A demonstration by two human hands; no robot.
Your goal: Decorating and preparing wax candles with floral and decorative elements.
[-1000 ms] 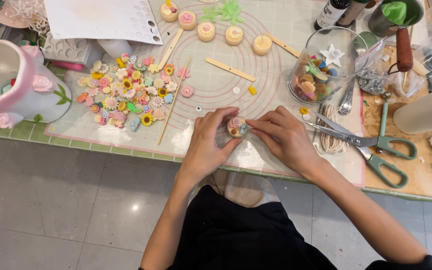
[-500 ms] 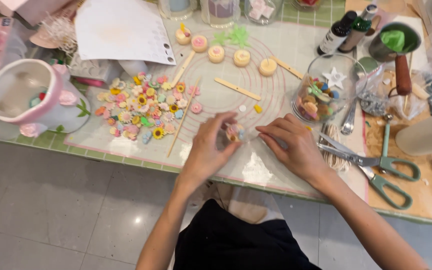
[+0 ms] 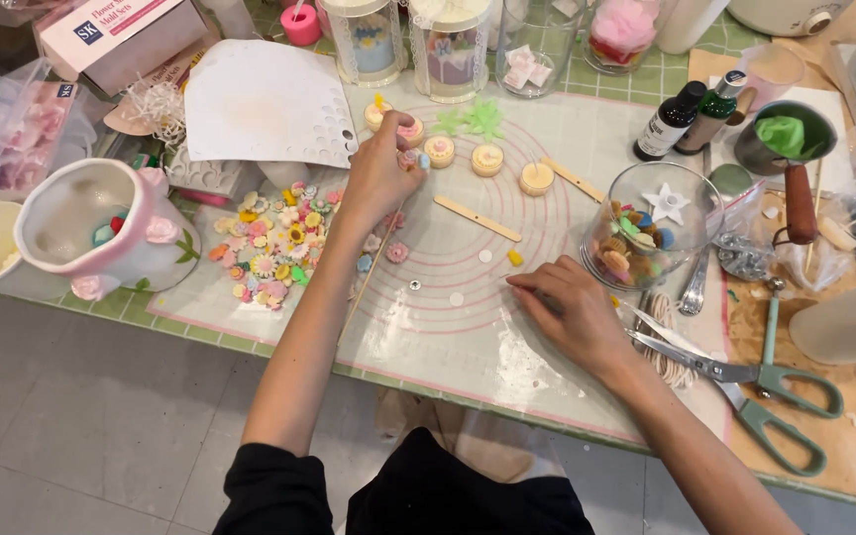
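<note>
Left hand (image 3: 380, 176) is stretched toward the far side of the worktop (image 3: 81, 297), fingers pinched on a small decorated candle (image 3: 410, 159) with pastel bits on top, held right at the row of small candles (image 3: 487, 159) near the far edge of the silicone mat (image 3: 468, 337); can't tell if it's touching down or just above. Right hand (image 3: 572, 309) lies flat on the mat toward the near edge, fingers loosely together, holding nothing. Risks: the held candle sits tight against the neighbouring pink-topped candle (image 3: 410, 130), so a careless set-down could knock that one or shed its toppings. The left forearm crosses over the thin wooden skewer (image 3: 369, 282) and passes just beside the pile of flower charms (image 3: 274, 243); dropping the arm could roll the skewer or scatter charms toward the near edge. The flat wooden stick (image 3: 478, 218) lies near the row and could get nudged by the wrist. The right hand is near the open scissors (image 3: 745, 381), blades pointing its way, a blind sideways slide could catch them. The glass bowl (image 3: 646, 223) of charms stands just beyond the right fingers, easy to tip with a reach.
</note>
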